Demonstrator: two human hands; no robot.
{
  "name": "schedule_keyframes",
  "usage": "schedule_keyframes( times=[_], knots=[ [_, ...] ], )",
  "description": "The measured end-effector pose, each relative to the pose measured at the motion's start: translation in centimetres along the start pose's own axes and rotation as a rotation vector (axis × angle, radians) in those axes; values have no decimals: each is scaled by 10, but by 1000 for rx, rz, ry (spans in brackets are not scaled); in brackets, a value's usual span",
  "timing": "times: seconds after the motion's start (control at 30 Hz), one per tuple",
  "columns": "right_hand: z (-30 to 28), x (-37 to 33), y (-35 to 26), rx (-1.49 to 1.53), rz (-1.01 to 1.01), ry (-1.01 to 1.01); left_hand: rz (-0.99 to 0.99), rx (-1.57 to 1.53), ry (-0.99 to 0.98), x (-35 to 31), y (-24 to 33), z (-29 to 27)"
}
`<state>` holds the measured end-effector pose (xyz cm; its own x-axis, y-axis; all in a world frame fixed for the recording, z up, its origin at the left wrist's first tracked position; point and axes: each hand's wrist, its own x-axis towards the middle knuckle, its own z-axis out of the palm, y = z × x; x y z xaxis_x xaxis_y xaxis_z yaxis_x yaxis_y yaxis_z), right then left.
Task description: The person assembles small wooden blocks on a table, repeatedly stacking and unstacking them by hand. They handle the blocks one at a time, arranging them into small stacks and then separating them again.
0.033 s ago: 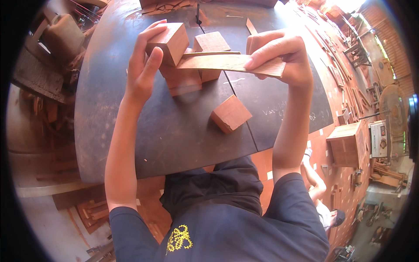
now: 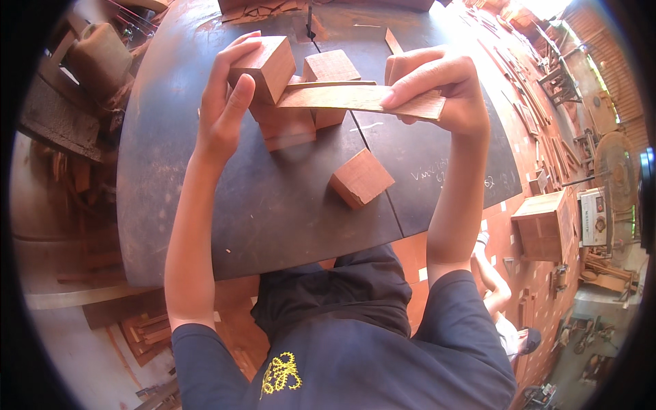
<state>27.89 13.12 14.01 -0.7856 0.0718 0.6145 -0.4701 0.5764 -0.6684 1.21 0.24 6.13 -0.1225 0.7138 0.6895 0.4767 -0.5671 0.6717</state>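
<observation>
My left hand (image 2: 224, 102) is closed round a squared reddish-brown wood block (image 2: 265, 67), fingers behind and thumb at its near side. Between the thumb and bent fingers of my right hand (image 2: 443, 85) is one end of a thin, slightly curved pale wood strip (image 2: 335, 97). Its other end meets the held block's lower right edge. Under the held block shows another wood block (image 2: 288, 128); a further block (image 2: 333, 66) stands just right, partly behind the strip. Nearer me a loose block (image 2: 362, 178) lies on the dark table (image 2: 205, 219).
A narrow slot (image 2: 383, 188) crosses the tabletop. A small wood sliver (image 2: 393, 42) lies beyond my right hand. On the floor to the right stands a wooden box (image 2: 543, 229), with another person (image 2: 502, 307) nearby. A tan jerrycan (image 2: 102, 58) sits at far left.
The strip's right end and my right fingers have shifted very slightly. Otherwise nothing visibly differs.
</observation>
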Motion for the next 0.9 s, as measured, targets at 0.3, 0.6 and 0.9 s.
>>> schedule_keyframes(
  times=[0.3,0.6,0.9],
  knots=[
    [-1,0,1,3,14,-228,-12,9,6,2,0,1],
    [-17,-6,-18,23,458,-503,1,19,6,3,-4,1],
    [-20,-8,-12,53,532,-542,22,-4,-1,4,-3,1]
  ],
)
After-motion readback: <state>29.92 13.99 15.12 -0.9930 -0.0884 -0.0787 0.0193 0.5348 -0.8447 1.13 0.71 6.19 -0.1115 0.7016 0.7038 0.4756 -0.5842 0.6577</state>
